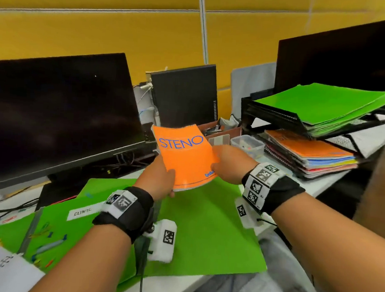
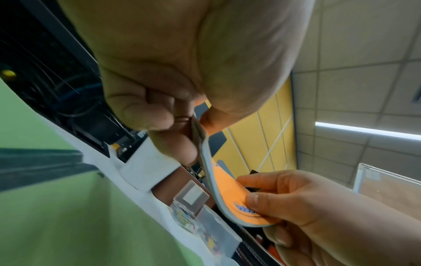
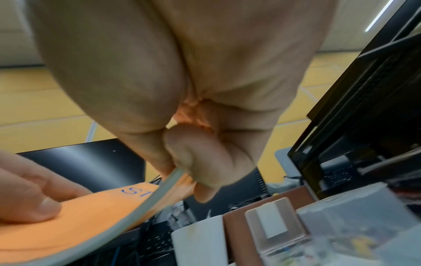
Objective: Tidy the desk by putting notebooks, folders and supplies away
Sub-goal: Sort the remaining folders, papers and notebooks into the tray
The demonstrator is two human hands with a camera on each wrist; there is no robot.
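An orange notebook (image 1: 184,156) marked STENO is held in the air above the desk by both hands. My left hand (image 1: 161,177) pinches its near left corner, thumb on the cover. My right hand (image 1: 227,163) pinches its right edge. The left wrist view shows the notebook (image 2: 227,189) bent between the left hand (image 2: 182,122) and the right hand (image 2: 284,201). In the right wrist view the right hand (image 3: 196,162) grips the notebook's edge (image 3: 95,210), with the left thumb (image 3: 29,203) on the cover. A stack of notebooks (image 1: 313,154) lies at the right under a black tray rack (image 1: 278,114).
Green folders (image 1: 205,224) cover the desk below my hands; another green folder (image 1: 318,101) lies on the rack's top tray. A monitor (image 1: 55,112) stands at left, a second (image 1: 339,53) at right. A clear plastic box (image 1: 247,144) and a brown organiser (image 1: 223,130) sit behind the notebook. Clips (image 1: 46,238) and a spiral pad (image 1: 0,269) lie front left.
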